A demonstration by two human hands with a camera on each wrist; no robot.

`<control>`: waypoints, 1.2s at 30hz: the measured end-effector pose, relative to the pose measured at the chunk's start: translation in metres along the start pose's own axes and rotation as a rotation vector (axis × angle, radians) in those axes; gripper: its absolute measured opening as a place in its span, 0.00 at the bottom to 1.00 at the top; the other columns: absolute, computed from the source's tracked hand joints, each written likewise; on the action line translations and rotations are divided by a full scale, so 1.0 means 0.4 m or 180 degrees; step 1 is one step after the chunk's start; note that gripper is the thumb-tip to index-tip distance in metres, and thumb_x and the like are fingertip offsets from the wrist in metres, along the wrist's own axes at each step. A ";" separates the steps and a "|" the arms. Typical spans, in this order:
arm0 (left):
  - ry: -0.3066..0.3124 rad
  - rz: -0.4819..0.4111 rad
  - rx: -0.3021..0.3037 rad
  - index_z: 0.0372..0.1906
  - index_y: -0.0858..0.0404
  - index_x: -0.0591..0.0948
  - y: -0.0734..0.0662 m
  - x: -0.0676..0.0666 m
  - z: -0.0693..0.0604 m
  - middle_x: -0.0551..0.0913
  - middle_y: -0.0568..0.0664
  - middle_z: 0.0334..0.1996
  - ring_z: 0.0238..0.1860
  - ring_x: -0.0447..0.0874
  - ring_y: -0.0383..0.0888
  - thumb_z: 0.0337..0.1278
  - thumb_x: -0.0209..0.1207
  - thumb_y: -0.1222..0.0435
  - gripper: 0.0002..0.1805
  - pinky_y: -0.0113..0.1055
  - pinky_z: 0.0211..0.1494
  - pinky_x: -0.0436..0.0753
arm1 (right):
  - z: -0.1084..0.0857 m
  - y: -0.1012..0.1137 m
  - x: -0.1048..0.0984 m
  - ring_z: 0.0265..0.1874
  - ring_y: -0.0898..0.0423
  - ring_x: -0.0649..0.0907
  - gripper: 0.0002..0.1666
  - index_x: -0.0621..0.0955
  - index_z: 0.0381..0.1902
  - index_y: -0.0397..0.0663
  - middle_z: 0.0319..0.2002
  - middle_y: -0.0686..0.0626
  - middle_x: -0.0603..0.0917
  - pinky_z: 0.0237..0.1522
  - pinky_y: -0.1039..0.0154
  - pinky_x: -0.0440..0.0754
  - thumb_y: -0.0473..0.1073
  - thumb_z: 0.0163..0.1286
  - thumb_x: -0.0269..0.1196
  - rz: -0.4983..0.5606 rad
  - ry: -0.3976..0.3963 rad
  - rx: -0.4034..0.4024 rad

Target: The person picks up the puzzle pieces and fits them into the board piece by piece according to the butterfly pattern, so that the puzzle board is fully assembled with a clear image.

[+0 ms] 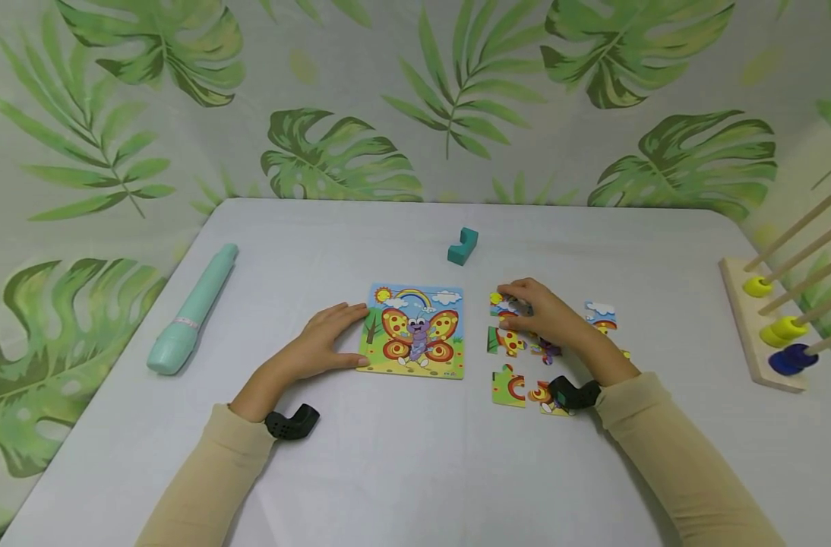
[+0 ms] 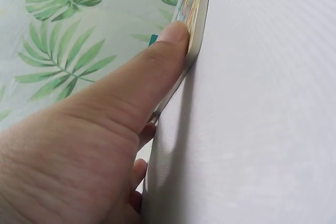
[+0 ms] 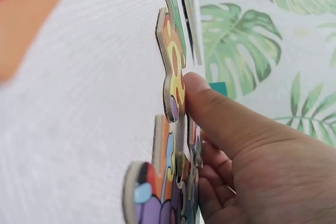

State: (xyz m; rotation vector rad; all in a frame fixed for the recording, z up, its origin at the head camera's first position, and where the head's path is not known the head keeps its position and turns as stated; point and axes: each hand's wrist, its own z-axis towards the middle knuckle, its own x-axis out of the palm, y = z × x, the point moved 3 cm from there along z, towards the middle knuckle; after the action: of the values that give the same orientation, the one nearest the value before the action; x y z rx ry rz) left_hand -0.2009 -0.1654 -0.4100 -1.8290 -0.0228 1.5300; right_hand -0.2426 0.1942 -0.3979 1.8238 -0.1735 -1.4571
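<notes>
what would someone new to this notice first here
Probably the bright butterfly board near the middle of the white table, with the left hand touching its left edge. Just right of it, the right hand pinches a puzzle piece among other loose ones. The mint-green microphone-shaped object at far left may also catch the eye.

Puzzle pieces point(image 1: 508, 386) spread on a white table point(image 1: 374, 471)

The table has rounded far corners. A mint-green, microphone-shaped object point(image 1: 193, 315) lies at left, and 1 notched teal block point(image 1: 462, 252) sits towards the far edge. Centrally lies 1 square butterfly board point(image 1: 415, 334) — the puzzle pieces lie to its right. At the right edge stands 1 wooden ring stand point(image 1: 742, 304) — 5 rods show.
</notes>
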 end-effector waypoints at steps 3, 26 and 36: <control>-0.0002 0.0004 0.0000 0.67 0.57 0.59 0.001 0.001 -0.001 0.57 0.49 0.67 0.67 0.44 0.52 0.43 0.62 0.44 0.46 0.51 0.65 0.45 | -0.001 0.003 -0.001 0.58 0.41 0.62 0.40 0.65 0.63 0.40 0.58 0.37 0.62 0.57 0.43 0.59 0.52 0.57 0.64 -0.0009 -0.0010 0.0042; 0.0014 0.0058 0.0032 0.67 0.55 0.60 -0.005 0.000 -0.006 0.57 0.46 0.67 0.68 0.42 0.52 0.42 0.61 0.42 0.46 0.53 0.64 0.44 | 0.082 0.298 0.028 0.50 0.52 0.69 0.37 0.69 0.61 0.46 0.50 0.48 0.68 0.52 0.51 0.68 0.51 0.56 0.65 0.0405 -0.0546 -0.0859; 0.0005 0.0029 0.0053 0.67 0.54 0.60 -0.004 -0.001 -0.006 0.57 0.44 0.66 0.68 0.42 0.52 0.42 0.60 0.40 0.45 0.53 0.64 0.44 | 0.175 0.309 0.153 0.55 0.54 0.68 0.35 0.69 0.59 0.43 0.55 0.48 0.69 0.57 0.56 0.64 0.51 0.57 0.65 0.0612 -0.0309 -0.0455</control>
State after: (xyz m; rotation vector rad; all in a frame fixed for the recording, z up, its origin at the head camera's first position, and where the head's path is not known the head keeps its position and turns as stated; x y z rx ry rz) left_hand -0.1983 -0.1656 -0.4089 -1.8196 -0.0009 1.5307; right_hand -0.2402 0.0422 -0.3689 1.5779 -0.2780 -1.3868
